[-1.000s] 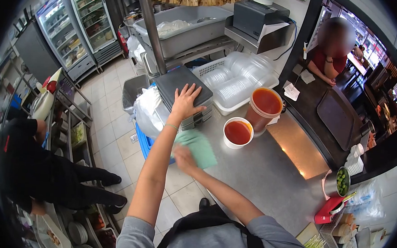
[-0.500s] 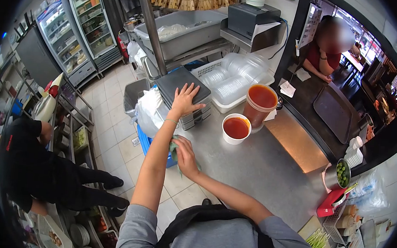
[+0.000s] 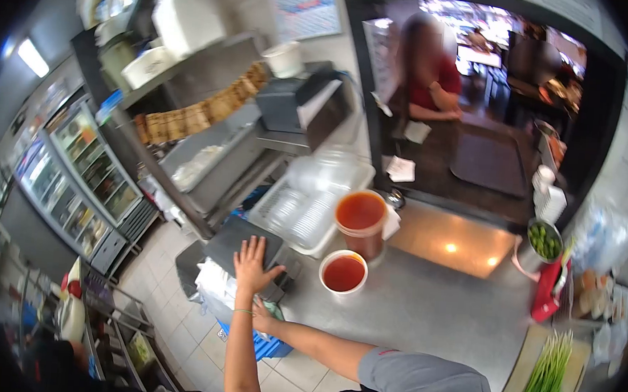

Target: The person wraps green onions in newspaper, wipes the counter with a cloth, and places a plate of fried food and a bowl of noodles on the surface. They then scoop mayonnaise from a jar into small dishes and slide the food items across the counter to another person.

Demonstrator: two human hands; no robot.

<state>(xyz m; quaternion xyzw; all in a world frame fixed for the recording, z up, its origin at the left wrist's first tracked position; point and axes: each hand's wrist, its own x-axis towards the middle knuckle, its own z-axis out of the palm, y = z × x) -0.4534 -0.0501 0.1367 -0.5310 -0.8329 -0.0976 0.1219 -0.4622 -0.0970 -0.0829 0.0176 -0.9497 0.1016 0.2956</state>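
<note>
My left hand point(image 3: 252, 266) lies with spread fingers on the dark lid of a box point(image 3: 232, 243) at the counter's left end. Partly behind my left forearm, my right hand point(image 3: 265, 318) is at the box's near side, by a greenish cloth point(image 3: 274, 310); its fingers are largely hidden. White plastic bags point(image 3: 215, 280) hang beside the box. To the right stand a white tub of red sauce point(image 3: 343, 272) and a taller clear container of red sauce point(image 3: 360, 217), both without lids.
A white basket of clear plastic lids point(image 3: 306, 203) sits behind the box. On the steel counter point(image 3: 422, 313), green stalks point(image 3: 545, 380) lie on a board at the right, near a metal pot point(image 3: 544, 241). Beyond the pass window are a dark tray point(image 3: 489, 161) and a person point(image 3: 438, 81).
The view has turned right and up, with some blur. My left hand stays on the box lid, while my right hand remains low beside it.
</note>
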